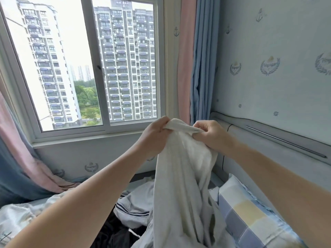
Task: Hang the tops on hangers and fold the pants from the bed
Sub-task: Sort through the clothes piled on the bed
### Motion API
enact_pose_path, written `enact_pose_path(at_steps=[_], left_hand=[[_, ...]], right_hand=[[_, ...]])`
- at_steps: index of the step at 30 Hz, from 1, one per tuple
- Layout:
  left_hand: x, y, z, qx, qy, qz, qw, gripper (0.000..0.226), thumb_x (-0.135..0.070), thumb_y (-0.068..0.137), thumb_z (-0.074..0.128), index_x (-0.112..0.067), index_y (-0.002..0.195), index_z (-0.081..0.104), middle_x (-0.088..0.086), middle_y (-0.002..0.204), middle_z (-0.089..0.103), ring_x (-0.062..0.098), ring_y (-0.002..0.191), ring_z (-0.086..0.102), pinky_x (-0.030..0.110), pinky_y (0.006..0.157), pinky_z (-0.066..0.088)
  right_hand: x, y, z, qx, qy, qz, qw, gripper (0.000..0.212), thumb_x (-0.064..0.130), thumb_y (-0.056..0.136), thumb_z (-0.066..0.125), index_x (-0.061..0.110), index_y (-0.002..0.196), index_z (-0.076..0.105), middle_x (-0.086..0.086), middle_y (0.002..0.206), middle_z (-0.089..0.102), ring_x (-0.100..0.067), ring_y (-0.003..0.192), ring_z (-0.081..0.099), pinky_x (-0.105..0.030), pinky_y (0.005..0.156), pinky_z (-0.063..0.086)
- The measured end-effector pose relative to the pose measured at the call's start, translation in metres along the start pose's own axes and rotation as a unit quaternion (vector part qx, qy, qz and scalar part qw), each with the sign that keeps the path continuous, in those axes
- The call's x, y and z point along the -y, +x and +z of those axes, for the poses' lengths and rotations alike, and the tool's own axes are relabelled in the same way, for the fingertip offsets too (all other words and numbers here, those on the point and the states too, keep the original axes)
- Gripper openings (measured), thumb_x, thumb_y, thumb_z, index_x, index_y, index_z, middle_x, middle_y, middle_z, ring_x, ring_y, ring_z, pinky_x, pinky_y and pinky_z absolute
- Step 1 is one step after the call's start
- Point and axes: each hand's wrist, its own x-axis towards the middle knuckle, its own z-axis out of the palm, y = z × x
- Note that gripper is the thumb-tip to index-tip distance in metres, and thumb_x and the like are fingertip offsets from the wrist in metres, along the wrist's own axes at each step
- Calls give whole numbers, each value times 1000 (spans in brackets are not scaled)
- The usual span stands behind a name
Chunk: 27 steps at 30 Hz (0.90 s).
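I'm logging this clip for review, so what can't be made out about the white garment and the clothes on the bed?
Head view: white garment, bunched and cut off by the bottom edge; top or pants unclear.
Head view: left hand and right hand, fingertips buried in fabric at each grip.
Head view: dark clothing, mostly hidden behind the left forearm and the garment.

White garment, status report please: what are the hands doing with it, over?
Left hand and right hand both pinch white garment at top edge. It hangs above the bed. Grey striped garment and dark garment heaped below; no hanger in view.
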Motion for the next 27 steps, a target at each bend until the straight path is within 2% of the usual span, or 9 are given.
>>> enact_pose_path(at_steps=[3, 5, 7, 12, 15, 17, 22, 25, 27], left_hand=[[-4, 1, 9, -27, -37, -4, 999, 23, -7, 95, 45, -21, 84, 60, -17, 53, 48, 0, 43, 39, 15, 40, 29], [-6, 4, 12, -56, -56, -13, 997, 23, -8, 94, 43, -20, 86, 60, -16, 55, 50, 0, 46, 43, 14, 41, 33], [-7, 7, 14, -76, -78, -12, 994, 19, -9, 92, 42, -15, 88, 60, -11, 60, 51, 4, 50, 43, 16, 44, 34], [-3, 17, 19, -116, -107, -21, 987, 16, -18, 88, 44, -19, 77, 55, -10, 61, 46, 5, 52, 41, 20, 48, 33], [8, 20, 16, -134, -100, -32, 985, 14, -16, 90, 45, -11, 84, 56, -3, 69, 47, 9, 59, 43, 23, 52, 34], [20, 23, 12, -139, -84, -61, 985, 18, -16, 92, 44, -1, 93, 55, 5, 76, 49, 13, 67, 46, 28, 58, 36], [59, 17, 11, -82, 29, -129, 988, 24, -16, 92, 47, -4, 86, 67, 3, 73, 58, 19, 68, 50, 26, 59, 38], [81, 6, 24, -55, 65, -169, 982, 18, -12, 93, 52, -7, 87, 68, 4, 75, 63, 23, 70, 54, 29, 61, 43], [88, -1, 34, -63, 82, -186, 977, 10, -16, 94, 59, -8, 94, 64, 5, 89, 66, 26, 83, 61, 35, 75, 51]], right_hand=[[-34, -14, 15, 5, -35, 3, 999, 10, 25, 68, 54, 31, 61, 59, 14, 54, 51, -1, 50, 45, -13, 50, 36], [-67, -25, 28, 6, -39, 50, 998, 10, 21, 64, 51, 17, 65, 60, 10, 56, 55, -6, 52, 51, -22, 53, 40], [-100, -38, 42, 11, -30, 122, 992, 13, 24, 59, 50, 15, 62, 59, 8, 55, 59, -8, 52, 55, -26, 53, 43], [-151, -69, 73, 19, 33, 211, 977, 17, 37, 58, 52, 21, 55, 47, -1, 60, 46, -16, 66, 40, -36, 66, 28], [-142, -74, 75, -21, 114, 272, 955, 16, 27, 76, 51, 17, 65, 57, -3, 61, 54, -19, 65, 49, -31, 62, 39], [-128, -71, 65, -61, 171, 289, 940, 15, 23, 81, 50, 10, 77, 57, -7, 62, 57, -22, 53, 54, -25, 48, 46], [-75, -50, 31, -61, 234, 228, 943, 30, 9, 100, 32, 9, 74, 45, -5, 44, 36, -17, 33, 31, -22, 39, 30], [-44, -39, 26, -63, 241, 229, 941, 29, 10, 102, 32, 7, 83, 53, -3, 42, 38, -16, 32, 34, -22, 36, 34], [-30, -34, 27, -54, 256, 234, 936, 30, 12, 102, 32, 7, 84, 55, -4, 43, 41, -18, 33, 42, -25, 38, 42]])
